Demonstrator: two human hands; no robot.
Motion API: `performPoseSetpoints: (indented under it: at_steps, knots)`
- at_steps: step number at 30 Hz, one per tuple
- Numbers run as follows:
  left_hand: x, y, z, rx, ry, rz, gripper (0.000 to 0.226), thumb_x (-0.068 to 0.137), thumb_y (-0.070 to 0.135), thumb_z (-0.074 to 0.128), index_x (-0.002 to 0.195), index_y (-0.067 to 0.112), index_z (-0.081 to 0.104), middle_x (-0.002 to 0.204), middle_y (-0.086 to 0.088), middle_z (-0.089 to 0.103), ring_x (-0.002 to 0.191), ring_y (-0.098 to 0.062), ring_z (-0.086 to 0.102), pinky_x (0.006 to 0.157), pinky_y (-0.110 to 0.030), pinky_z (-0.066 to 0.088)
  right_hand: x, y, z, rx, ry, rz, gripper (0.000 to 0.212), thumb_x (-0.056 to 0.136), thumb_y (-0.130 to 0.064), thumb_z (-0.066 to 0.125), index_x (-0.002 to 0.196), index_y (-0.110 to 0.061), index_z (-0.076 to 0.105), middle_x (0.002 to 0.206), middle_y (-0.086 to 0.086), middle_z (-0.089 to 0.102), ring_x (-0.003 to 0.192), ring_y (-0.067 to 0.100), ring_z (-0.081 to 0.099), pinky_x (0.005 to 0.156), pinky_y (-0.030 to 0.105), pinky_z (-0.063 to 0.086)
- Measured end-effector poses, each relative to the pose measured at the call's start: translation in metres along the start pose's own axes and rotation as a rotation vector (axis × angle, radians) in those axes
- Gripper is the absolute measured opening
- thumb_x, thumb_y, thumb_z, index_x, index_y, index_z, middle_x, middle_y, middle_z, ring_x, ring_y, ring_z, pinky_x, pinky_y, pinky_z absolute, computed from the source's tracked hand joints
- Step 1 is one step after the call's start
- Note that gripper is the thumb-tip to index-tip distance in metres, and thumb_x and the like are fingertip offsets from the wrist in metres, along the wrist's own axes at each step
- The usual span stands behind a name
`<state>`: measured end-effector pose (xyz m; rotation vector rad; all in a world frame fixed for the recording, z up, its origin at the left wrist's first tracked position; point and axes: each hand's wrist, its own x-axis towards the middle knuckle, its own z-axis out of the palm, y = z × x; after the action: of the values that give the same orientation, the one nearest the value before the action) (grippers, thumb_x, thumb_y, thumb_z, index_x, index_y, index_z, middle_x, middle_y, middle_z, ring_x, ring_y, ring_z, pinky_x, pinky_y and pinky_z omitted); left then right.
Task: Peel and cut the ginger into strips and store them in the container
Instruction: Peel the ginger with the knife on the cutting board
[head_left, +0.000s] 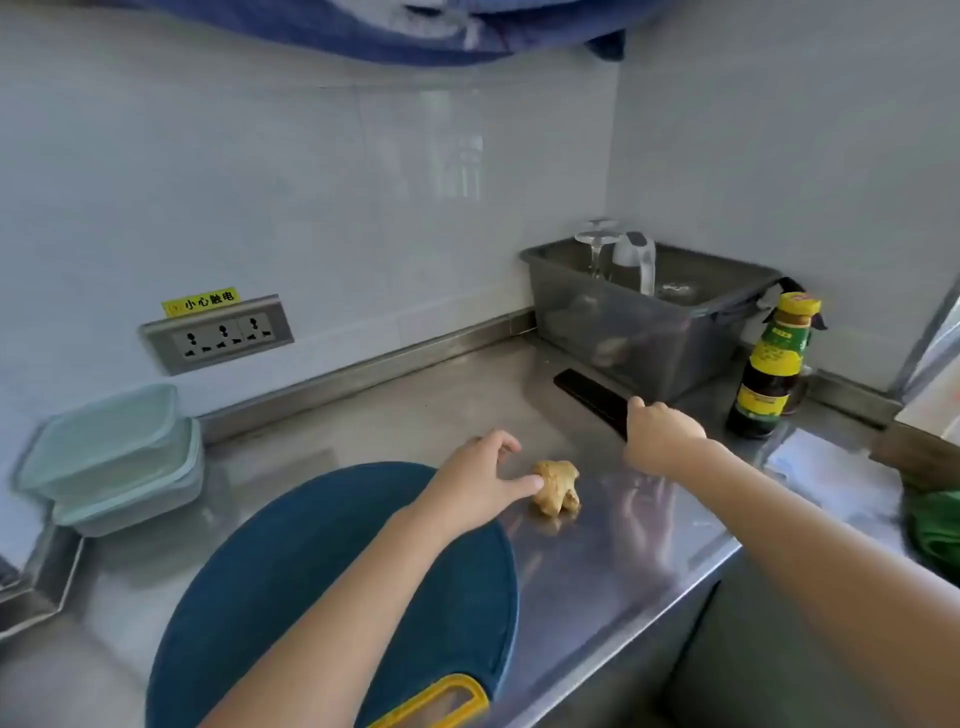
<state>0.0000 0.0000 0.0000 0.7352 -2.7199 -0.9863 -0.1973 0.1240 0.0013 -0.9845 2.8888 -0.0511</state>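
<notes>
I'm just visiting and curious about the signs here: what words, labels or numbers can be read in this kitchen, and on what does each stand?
"小心触电": on the yellow sticker on the wall, just above the socket panel.
Sauce bottle: its yellow and green labels carry print, too blurred to read.
No other text can be made out.

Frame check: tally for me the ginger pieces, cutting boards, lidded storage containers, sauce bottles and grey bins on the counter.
Ginger piece: 1
Cutting board: 1
Lidded storage containers: 2, stacked
Sauce bottle: 1
Grey bin: 1
Total: 6
</notes>
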Motion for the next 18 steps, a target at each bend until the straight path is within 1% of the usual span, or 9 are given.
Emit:
performPoseSetpoints:
  at_steps: [2, 4, 6, 9, 11, 14, 16, 18]
  knots:
    - [0.004, 0.012, 0.014, 0.042, -0.010, 0.006, 0.055, 0.079, 0.049, 0.068, 0.125, 0.028, 0.045, 0.126, 0.003, 0.047, 0.111, -0.013, 0.050, 0.091, -0.026, 0.042, -0.006, 0.003, 0.003, -0.013, -0.002, 0.044, 0.049, 0.090, -0.011, 0.056, 0.133, -0.006, 0.035, 0.128, 0.017, 0.048, 0.117, 0.034, 0.051, 0.077, 0.035, 0.041]
    - [0.005, 0.023, 0.030, 0.092, -0.028, 0.004, 0.061, 0.076, 0.048, 0.071, 0.126, 0.027, 0.043, 0.125, 0.001, 0.046, 0.110, -0.016, 0.051, 0.092, -0.030, 0.044, -0.007, 0.005, 0.008, -0.015, 0.007, 0.037, 0.051, 0.089, -0.010, 0.059, 0.133, -0.006, 0.034, 0.130, 0.018, 0.047, 0.120, 0.034, 0.048, 0.081, 0.035, 0.041]
    - [0.008, 0.027, 0.041, 0.123, -0.006, 0.000, 0.062, 0.076, 0.044, 0.073, 0.126, 0.024, 0.042, 0.123, 0.000, 0.047, 0.105, -0.017, 0.052, 0.089, -0.029, 0.044, -0.006, 0.006, 0.011, -0.001, 0.015, 0.030, 0.051, 0.088, -0.010, 0.061, 0.130, -0.005, 0.034, 0.129, 0.018, 0.048, 0.120, 0.034, 0.048, 0.083, 0.035, 0.041]
    - [0.008, 0.030, 0.050, 0.163, 0.079, -0.003, 0.056, 0.077, 0.034, 0.074, 0.122, 0.022, 0.044, 0.119, -0.003, 0.048, 0.100, -0.019, 0.053, 0.082, -0.025, 0.041, -0.005, 0.009, 0.015, -0.011, 0.023, 0.012, 0.050, 0.087, -0.007, 0.061, 0.129, -0.005, 0.034, 0.128, 0.018, 0.050, 0.119, 0.034, 0.049, 0.081, 0.034, 0.039]
    - [0.007, 0.031, 0.052, 0.130, 0.125, -0.004, 0.053, 0.076, 0.031, 0.075, 0.118, 0.021, 0.046, 0.115, -0.003, 0.050, 0.096, -0.017, 0.052, 0.079, -0.023, 0.039, -0.004, 0.010, 0.016, 0.009, 0.036, 0.006, 0.047, 0.087, -0.003, 0.057, 0.128, -0.005, 0.034, 0.126, 0.018, 0.051, 0.117, 0.035, 0.051, 0.079, 0.035, 0.040]
    - [-0.001, 0.032, 0.044, 0.104, 0.144, 0.017, 0.051, 0.076, 0.033, 0.076, 0.116, 0.021, 0.047, 0.111, 0.000, 0.051, 0.093, -0.013, 0.050, 0.076, -0.021, 0.037, 0.000, 0.011, 0.013, 0.051, 0.068, -0.012, 0.042, 0.088, 0.001, 0.054, 0.126, -0.004, 0.035, 0.124, 0.019, 0.053, 0.114, 0.036, 0.053, 0.076, 0.036, 0.040]
    - [-0.012, 0.030, 0.031, 0.084, 0.159, 0.027, 0.051, 0.075, 0.035, 0.076, 0.116, 0.023, 0.047, 0.109, 0.003, 0.050, 0.092, -0.011, 0.049, 0.075, -0.020, 0.037, 0.002, 0.012, 0.011, 0.081, 0.072, -0.019, 0.040, 0.089, 0.001, 0.052, 0.125, -0.003, 0.036, 0.124, 0.020, 0.052, 0.115, 0.037, 0.052, 0.078, 0.037, 0.041]
    - [-0.029, 0.023, 0.015, 0.078, 0.191, 0.017, 0.053, 0.075, 0.038, 0.076, 0.116, 0.024, 0.046, 0.113, 0.006, 0.044, 0.093, -0.009, 0.049, 0.076, -0.019, 0.037, 0.003, 0.011, 0.008, 0.119, 0.051, -0.020, 0.040, 0.090, -0.002, 0.053, 0.125, -0.002, 0.036, 0.126, 0.022, 0.050, 0.117, 0.038, 0.050, 0.082, 0.039, 0.044]
